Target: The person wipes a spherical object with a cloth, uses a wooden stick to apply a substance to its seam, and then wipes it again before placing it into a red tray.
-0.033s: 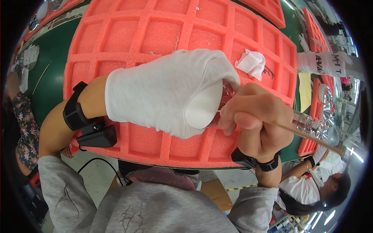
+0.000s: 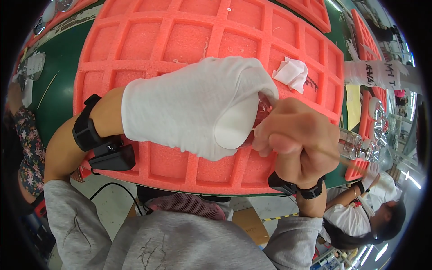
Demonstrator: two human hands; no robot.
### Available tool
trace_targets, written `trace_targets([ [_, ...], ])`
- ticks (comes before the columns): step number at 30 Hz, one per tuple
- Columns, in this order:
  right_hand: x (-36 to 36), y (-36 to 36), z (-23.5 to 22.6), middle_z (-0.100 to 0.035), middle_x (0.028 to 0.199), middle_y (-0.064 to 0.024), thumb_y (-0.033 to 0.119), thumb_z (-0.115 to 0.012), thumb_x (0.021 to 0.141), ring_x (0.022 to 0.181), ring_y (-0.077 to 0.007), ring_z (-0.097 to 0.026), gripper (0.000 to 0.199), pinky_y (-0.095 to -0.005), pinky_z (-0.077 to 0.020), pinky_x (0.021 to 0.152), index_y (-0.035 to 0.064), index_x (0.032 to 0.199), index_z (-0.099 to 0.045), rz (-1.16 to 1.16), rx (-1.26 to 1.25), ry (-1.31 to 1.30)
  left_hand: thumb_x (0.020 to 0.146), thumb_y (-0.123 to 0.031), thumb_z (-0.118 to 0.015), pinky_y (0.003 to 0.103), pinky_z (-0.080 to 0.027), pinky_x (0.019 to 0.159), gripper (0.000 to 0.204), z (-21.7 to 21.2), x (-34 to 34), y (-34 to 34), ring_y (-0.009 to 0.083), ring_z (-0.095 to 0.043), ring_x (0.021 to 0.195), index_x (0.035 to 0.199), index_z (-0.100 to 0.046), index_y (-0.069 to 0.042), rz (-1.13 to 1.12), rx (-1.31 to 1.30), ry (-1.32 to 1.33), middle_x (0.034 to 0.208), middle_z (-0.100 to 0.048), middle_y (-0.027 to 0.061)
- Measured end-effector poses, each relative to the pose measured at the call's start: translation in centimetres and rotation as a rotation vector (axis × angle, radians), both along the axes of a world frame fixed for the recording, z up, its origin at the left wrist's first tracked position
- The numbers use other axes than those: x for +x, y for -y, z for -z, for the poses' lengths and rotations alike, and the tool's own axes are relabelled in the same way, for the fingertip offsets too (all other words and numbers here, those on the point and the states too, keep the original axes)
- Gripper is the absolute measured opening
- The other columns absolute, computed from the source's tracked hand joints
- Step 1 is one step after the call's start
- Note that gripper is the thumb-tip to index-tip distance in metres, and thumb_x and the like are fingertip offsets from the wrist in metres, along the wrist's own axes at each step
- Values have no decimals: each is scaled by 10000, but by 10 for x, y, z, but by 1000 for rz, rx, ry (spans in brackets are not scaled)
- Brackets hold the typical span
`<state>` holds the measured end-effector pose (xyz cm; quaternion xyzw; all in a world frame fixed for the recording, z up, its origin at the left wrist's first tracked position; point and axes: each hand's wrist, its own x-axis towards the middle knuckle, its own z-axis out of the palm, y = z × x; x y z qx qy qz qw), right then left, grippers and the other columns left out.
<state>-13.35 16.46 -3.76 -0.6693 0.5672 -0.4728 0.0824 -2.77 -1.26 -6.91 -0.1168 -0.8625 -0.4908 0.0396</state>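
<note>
My left hand (image 2: 193, 105), in a white glove, is closed round a piece with a smooth white round face (image 2: 232, 128) and a shiny see-through part (image 2: 262, 110) beside it. The glove hides the rest of that piece. My bare right hand (image 2: 299, 135) pinches a thin wooden stick (image 2: 330, 156), whose long end points away to the right and is smeared by motion. A small pale tip (image 2: 254, 129) shows past the right fingertips, close against the see-through part. Both hands are above a pink foam tray (image 2: 150, 96).
A crumpled white cloth (image 2: 291, 74) lies in a tray pocket. Clear glass-like pieces (image 2: 355, 141) and a yellow sheet (image 2: 353, 105) are right of the tray. A white-wrapped post (image 2: 378, 74) stands there. A co-worker (image 2: 360, 213) sits at the right; another person's patterned sleeve (image 2: 29, 148) is at the left.
The stick in my right hand has shifted a little and is now blurred; the right fingers have moved slightly. My left hand stays put. The co-worker's hand at the right has moved slightly.
</note>
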Motion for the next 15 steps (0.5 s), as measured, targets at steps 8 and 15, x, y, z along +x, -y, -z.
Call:
trace_targets([
  [8,2,-1,1,-630,627,-95,143,-546,1056,491,-149,-583,237,-301,-477,502,-29,900,-595,73,35,207,655,-186,-848,398,-507,815,543,-1,-1,0,322,-607,963,1120,-592,-70,28,-33,-4,1043,-618,97],
  [15,-5,0,4,-633,637,-88,134,-524,1063,484,-145,-577,215,-308,-484,538,-22,925,-576,-35,-8,21,660,-178,-842,408,-504,803,530,2,1,-1,328,-606,941,1111,-590,-60,11,11,-24,1033,-622,107],
])
